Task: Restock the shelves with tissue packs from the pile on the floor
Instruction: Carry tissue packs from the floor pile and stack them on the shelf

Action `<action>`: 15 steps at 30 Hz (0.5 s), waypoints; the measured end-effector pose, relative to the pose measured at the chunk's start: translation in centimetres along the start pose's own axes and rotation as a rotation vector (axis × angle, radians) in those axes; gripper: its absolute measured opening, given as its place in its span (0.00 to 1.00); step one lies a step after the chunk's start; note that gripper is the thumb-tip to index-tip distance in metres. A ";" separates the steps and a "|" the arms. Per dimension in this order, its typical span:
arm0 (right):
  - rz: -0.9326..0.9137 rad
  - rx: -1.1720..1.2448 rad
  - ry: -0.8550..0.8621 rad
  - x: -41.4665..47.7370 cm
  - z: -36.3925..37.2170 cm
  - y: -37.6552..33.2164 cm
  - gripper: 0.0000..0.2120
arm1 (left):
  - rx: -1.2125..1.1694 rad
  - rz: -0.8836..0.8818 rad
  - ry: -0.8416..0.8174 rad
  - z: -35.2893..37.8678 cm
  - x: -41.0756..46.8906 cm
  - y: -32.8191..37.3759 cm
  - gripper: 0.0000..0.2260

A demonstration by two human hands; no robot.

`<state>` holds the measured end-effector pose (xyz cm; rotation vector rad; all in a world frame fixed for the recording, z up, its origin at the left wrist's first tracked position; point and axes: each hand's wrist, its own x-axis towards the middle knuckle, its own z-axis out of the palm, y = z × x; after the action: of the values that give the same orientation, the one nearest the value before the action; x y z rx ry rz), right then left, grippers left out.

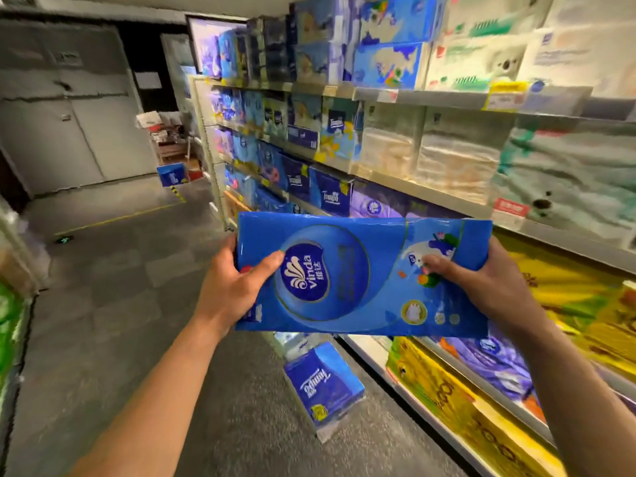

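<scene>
Along the right of the aisle, the shelves [413,98] run from near the camera to the far end, every visible tier stocked with tissue packs: blue and purple ones to the left, white and green ones upper right, yellow ones lower right. The grey floor [120,287] fills the left half of the view, with closed grey doors [69,115] at the back wall. In front of the shelves, held up clear of the floor, is a blue Vinda pack [361,277], broad face towards the camera, long side roughly level. The left hand [230,287] is clamped on its left end, thumb across the face beside the logo. The right hand [481,287] is clamped on its right end, thumb likewise on the face. Below it, a Tempo pack [323,383] lies on the floor just beside the bottom shelf, with more packs partly hidden behind the held one. A further blue pack [171,174] sits far down the aisle near stacked boxes [165,132].
</scene>
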<state>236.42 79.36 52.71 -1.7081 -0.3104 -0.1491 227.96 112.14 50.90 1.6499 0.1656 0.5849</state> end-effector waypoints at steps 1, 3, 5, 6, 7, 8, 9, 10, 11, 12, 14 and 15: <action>0.008 -0.007 0.021 2.0 1.5 0.0 0.22 | 0.009 0.006 -0.022 -0.5 3.4 -0.2 0.20; 0.022 -0.022 0.055 5.9 3.9 0.0 0.25 | 0.008 0.017 -0.066 -0.8 9.8 -0.6 0.19; 0.007 -0.030 0.083 10.0 5.5 0.0 0.24 | -0.025 0.036 -0.116 -0.5 15.7 -1.3 0.18; -0.002 -0.032 0.101 12.2 6.1 0.3 0.24 | -0.032 0.057 -0.143 -0.1 18.5 -1.8 0.20; -0.013 -0.036 0.121 14.4 6.7 0.6 0.24 | -0.029 0.080 -0.169 0.3 21.4 -2.4 0.23; -0.024 -0.045 0.138 16.6 7.2 1.0 0.24 | -0.025 0.099 -0.186 0.8 24.2 -2.9 0.25; -0.042 -0.058 0.150 18.8 7.7 1.4 0.25 | -0.026 0.115 -0.190 1.3 26.9 -3.5 0.26; -0.059 -0.075 0.159 20.9 8.1 1.8 0.27 | -0.027 0.127 -0.192 1.9 29.6 -4.0 0.27; -0.071 -0.097 0.163 23.1 8.5 2.3 0.27 | -0.024 0.141 -0.193 2.6 32.3 -4.5 0.27; -0.078 -0.109 0.176 25.4 8.7 2.7 0.27 | -0.014 0.158 -0.197 3.3 35.0 -4.9 0.28; -0.100 -0.126 0.212 29.7 9.2 2.7 0.22 | -0.011 0.190 -0.212 4.8 40.1 -5.3 0.27; -0.120 -0.138 0.246 32.0 9.5 2.5 0.20 | -0.021 0.209 -0.219 5.5 42.6 -5.2 0.28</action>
<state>266.95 92.21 57.60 -1.7849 -0.2235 -0.4740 268.27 126.58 57.42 1.7090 -0.1739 0.5559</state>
